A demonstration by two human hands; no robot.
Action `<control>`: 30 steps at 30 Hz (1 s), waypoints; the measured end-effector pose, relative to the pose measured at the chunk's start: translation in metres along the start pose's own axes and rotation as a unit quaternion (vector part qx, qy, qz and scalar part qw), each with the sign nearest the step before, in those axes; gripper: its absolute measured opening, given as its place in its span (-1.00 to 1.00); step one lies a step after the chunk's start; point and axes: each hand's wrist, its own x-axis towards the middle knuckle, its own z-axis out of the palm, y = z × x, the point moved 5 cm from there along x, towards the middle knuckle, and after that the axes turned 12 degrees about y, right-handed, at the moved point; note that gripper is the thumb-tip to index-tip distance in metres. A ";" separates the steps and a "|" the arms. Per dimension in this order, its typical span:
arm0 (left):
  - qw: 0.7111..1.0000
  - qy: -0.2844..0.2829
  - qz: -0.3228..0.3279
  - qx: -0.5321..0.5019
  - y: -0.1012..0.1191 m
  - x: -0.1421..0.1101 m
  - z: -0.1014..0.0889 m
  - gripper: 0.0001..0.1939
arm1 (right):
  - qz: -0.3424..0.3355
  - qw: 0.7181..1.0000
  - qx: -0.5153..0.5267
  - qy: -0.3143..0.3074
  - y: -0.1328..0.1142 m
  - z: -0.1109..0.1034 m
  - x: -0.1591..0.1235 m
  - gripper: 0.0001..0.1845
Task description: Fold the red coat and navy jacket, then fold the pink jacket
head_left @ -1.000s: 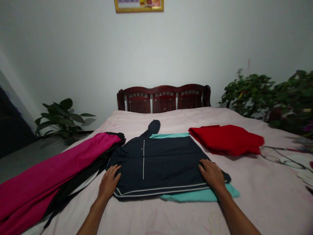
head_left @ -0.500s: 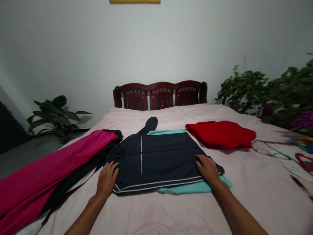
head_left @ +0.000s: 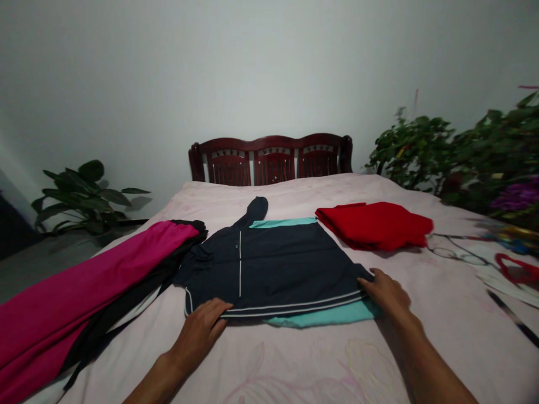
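Note:
A navy jacket (head_left: 278, 261) with white piping lies folded flat on the bed, one narrow end sticking out at its far side. Turquoise fabric (head_left: 324, 315) shows under its near edge and again along the far edge. My left hand (head_left: 204, 322) is closed at the jacket's near striped edge, left of the middle, fingers on top and thumb at the front. At the jacket's right end, my right hand (head_left: 387, 292) pinches the near corner between thumb and fingers.
Pink and black clothing (head_left: 113, 269) lies at the left. A folded red garment (head_left: 379, 224) sits at the back right, near glasses (head_left: 458, 255), a red-handled item (head_left: 511, 272) and a dark slim object (head_left: 511, 314). Beyond are a wooden headboard (head_left: 272, 160) and plants.
My left hand has moved right from the jacket's left side to its near edge. My right hand has shifted right from the jacket's top to its corner, closing on it.

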 end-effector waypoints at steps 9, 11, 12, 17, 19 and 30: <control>0.961 0.132 -0.217 -0.107 -0.025 0.027 -0.014 -0.56 | 0.054 0.893 0.447 0.009 -0.045 -0.028 0.036 -0.52; 0.958 0.113 -0.242 -0.105 -0.037 0.032 -0.007 -0.55 | 0.031 0.858 0.507 -0.078 -0.061 -0.019 0.029 -0.50; 0.958 0.095 -0.250 -0.102 -0.043 0.034 -0.003 -0.55 | 0.007 0.858 0.501 -0.116 -0.066 -0.013 0.022 -0.48; 0.962 0.034 -0.263 -0.069 -0.056 0.036 0.002 -0.68 | -0.083 0.909 0.387 -0.130 -0.052 0.010 -0.013 -0.20; 0.970 0.031 -0.241 -0.007 -0.044 0.042 -0.001 -0.60 | -0.090 0.912 0.383 -0.114 -0.042 0.014 -0.024 -0.09; 0.988 0.048 -0.141 0.032 0.019 0.115 0.027 -0.82 | -0.183 0.953 0.173 -0.168 -0.027 -0.006 -0.070 0.27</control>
